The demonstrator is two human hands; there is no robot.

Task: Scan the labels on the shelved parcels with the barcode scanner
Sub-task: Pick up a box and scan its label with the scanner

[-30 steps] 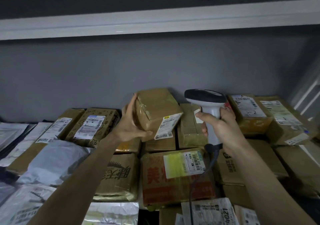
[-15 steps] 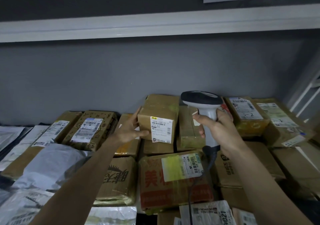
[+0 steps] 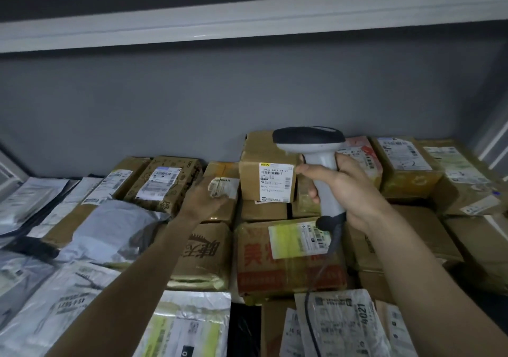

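Above parcels (image 3: 268, 180), scanner (image 3: 316, 161) in right hand (image 3: 346, 189)

Small box (image 3: 266, 180) sits atop stacked cartons, against back wall (image 3: 247, 95). Scanner (image 3: 316, 158) just right of it, in right hand (image 3: 346, 191). Left hand (image 3: 203, 200) left of box, on neighbouring carton (image 3: 222, 189). Mailer bags (image 3: 110, 227) far left.
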